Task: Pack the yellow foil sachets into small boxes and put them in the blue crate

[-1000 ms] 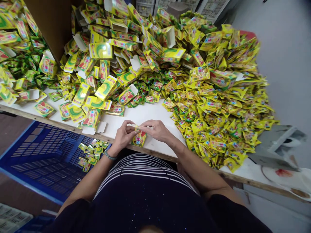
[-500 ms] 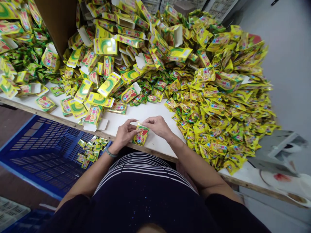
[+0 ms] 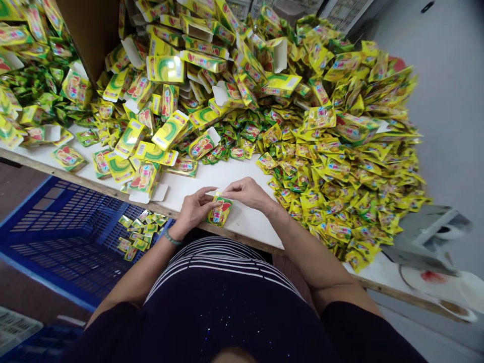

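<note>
Left hand (image 3: 193,210) holds printed yellow-green cardboard box (image 3: 220,213), frame centre; right hand (image 3: 247,194) pinches its top end. Blue slatted plastic crate (image 3: 77,237), lower left, contains small yellow-green packs (image 3: 140,244).

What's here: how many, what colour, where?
Small rectangular card box: one, yellow-green, front centre
Printed card boxes: many, yellow-green, back and left
Shiny plastic sachets: many, mostly yellow, right
Wooden-edged table: one, white, centre
Slotted plastic crate: one large, blue, below left
Small packs: many, yellow-green, inside it
Upright cardboard panel: one, brown, back left
Boxy object: one, grey, far right
Plastic crates: several, white, background
Left hand: one, bare, holding small box
Right hand: one, bare, at box's top
</note>
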The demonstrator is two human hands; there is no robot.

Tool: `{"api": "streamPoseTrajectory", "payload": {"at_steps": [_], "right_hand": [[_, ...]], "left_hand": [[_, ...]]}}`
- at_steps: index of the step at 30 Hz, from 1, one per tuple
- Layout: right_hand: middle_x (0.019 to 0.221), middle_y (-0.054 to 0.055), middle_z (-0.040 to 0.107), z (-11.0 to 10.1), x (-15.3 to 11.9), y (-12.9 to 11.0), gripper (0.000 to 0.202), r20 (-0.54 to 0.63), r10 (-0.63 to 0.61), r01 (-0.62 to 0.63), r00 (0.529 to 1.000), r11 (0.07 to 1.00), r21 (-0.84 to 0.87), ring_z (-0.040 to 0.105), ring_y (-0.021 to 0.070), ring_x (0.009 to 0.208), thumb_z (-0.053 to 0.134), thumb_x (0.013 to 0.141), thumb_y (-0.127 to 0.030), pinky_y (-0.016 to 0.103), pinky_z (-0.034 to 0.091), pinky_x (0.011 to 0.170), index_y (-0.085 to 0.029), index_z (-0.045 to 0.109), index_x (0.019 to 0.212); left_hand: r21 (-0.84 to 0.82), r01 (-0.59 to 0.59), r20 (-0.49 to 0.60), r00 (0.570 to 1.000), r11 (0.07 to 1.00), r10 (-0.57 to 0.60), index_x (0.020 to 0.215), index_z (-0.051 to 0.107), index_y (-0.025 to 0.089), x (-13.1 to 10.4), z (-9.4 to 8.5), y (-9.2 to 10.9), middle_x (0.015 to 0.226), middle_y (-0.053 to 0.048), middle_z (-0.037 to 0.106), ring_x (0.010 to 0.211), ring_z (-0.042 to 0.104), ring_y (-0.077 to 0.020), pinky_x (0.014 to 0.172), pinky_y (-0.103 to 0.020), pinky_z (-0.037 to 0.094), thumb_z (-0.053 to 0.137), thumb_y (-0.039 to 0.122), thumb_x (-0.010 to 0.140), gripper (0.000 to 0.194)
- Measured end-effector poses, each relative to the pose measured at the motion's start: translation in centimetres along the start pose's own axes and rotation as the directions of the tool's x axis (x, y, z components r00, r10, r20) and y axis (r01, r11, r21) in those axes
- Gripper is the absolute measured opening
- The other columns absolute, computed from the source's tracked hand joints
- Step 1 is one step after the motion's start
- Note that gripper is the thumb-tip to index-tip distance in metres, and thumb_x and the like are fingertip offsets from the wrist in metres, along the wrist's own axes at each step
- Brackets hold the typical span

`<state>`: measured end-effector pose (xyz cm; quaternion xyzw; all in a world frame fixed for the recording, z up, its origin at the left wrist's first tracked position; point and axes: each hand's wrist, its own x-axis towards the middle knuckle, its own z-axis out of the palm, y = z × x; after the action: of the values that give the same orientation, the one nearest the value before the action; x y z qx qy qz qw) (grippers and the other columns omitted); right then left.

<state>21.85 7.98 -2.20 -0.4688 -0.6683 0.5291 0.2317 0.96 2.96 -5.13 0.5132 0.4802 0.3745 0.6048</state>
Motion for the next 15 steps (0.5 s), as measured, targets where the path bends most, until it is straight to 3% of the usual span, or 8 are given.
{"api": "streamPoseTrajectory", "payload": {"at_steps": [5,10,12,15], "right_hand": [[0.088,0.006,0.08,1.1,-1.7,0.5,0.021,-0.071,-0.119,0.11,0.99,0.988,-0.11,0.071,0.0196,0.078,0.068,0.085,-0.036,0.031,0.054,0.07,-0.021,0.082,0.089],[0.104,0.008,0.079,4.0,-3.7,2.0,0.022,-0.288,-0.332,0.271,0.898,0.934,-0.233,0.072,0.0221,0.097,0.063,0.09,-0.026,0.04,0.056,0.091,-0.024,0.079,0.105],[0.106,0.008,0.078,4.9,-3.9,2.3,0.024,-0.333,-0.339,0.261,0.88,0.93,-0.258,0.072,0.0218,0.098,0.061,0.092,-0.025,0.039,0.056,0.091,-0.024,0.078,0.108],[0.104,0.006,0.079,5.0,-3.3,2.5,0.023,-0.297,-0.317,0.233,0.901,0.93,-0.285,0.072,0.0202,0.096,0.057,0.095,-0.026,0.036,0.057,0.09,-0.025,0.078,0.105]], "left_hand": [[0.052,-0.044,-0.03,0.999,0.998,0.046,0.122,0.067,0.019,-0.1,0.2,-0.4,0.091,-0.005,0.079,0.081,0.074,-0.0202,0.075,-0.03,0.057,0.078,0.043,0.077,0.052],[0.185,-0.121,-0.053,0.99,0.975,0.133,0.103,0.073,0.021,-0.2,0.1,-0.8,0.089,-0.004,0.077,0.081,0.071,-0.0186,0.076,-0.028,0.053,0.072,0.043,0.083,0.03],[0.24,-0.121,-0.022,0.991,0.963,0.13,0.105,0.071,0.021,0.0,0.2,-0.9,0.087,-0.003,0.076,0.077,0.069,-0.0172,0.072,-0.027,0.052,0.069,0.043,0.085,0.029],[0.332,-0.113,0.018,0.993,0.936,0.114,0.111,0.065,0.022,0.5,0.4,-0.7,0.079,0.0,0.071,0.068,0.064,-0.0151,0.064,-0.025,0.048,0.067,0.043,0.086,0.033]]}}
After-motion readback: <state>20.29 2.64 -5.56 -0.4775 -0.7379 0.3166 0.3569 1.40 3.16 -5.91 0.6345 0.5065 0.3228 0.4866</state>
